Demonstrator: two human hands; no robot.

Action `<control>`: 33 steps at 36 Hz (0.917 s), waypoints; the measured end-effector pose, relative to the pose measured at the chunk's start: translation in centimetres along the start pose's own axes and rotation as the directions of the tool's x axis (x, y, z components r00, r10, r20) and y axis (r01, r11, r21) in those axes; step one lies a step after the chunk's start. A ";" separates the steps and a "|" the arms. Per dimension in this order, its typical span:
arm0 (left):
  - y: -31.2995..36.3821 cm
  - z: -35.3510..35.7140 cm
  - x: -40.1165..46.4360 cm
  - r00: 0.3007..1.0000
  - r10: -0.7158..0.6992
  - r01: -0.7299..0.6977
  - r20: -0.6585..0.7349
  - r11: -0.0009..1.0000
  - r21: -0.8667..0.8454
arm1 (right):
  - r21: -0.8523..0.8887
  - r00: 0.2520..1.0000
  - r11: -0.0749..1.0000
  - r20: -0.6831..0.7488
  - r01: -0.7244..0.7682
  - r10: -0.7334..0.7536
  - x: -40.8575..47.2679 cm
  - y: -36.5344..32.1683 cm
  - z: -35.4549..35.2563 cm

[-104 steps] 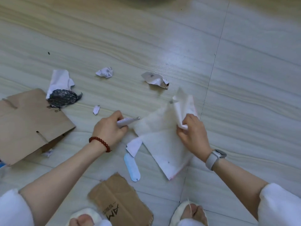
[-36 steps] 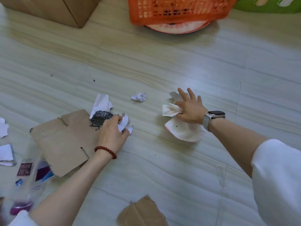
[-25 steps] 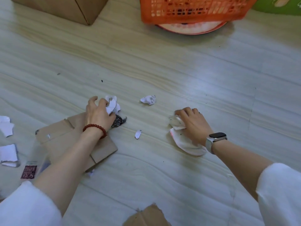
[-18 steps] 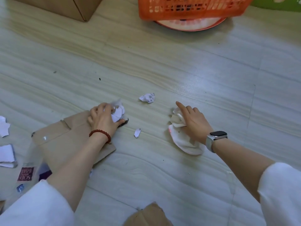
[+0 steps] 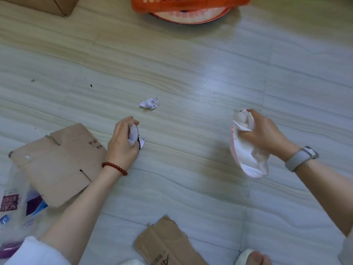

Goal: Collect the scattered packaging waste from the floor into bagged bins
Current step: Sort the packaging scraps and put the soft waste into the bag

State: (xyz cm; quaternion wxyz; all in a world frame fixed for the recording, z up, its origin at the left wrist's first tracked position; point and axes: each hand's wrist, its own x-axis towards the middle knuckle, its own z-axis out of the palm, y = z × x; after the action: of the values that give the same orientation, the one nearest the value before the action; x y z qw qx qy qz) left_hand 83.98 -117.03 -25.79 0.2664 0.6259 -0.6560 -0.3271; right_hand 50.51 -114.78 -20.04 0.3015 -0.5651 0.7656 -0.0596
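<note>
Since half a second ago we see both hands lifted off the floor (image 5: 191,73) with their loads. The left hand (image 5: 122,144) has come away from the flattened cardboard sheet (image 5: 57,161) and now sits just past its right edge, fingers clenched around a bundle of white scraps (image 5: 133,135) with a dark bit showing at the bottom. The small white chip that lay on the floor between the hands earlier is no longer visible there. The right hand (image 5: 265,134) has risen and swung out to the right; it is grasping a crumpled white wrapper (image 5: 246,150) with a pink edge, which hangs down below the fist, clear of the floor.

One crumpled paper ball (image 5: 149,103) remains on the floor, beyond the left hand and well apart from the right. A torn cardboard piece (image 5: 168,243) lies near the bottom edge between the forearms. A clear plastic package with purple print (image 5: 13,203) lies at the far left, partly under the cardboard sheet. An orange basket (image 5: 191,4) stands at the top edge, with a brown carton (image 5: 47,4) in the top left corner.
</note>
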 end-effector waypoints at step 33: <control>-1.7 5.2 -3.0 0.995 0.008 -0.042 0.096 0.930 0.364 | 0.150 0.992 0.987 -0.098 -0.066 0.081 -4.5 3.4 3.8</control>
State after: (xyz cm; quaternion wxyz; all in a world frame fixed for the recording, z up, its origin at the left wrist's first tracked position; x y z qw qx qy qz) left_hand 81.34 -113.59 -30.24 0.1187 0.6403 -0.7250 -0.2244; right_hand 50.52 -108.61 -22.77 0.3039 -0.5090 0.7941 -0.1338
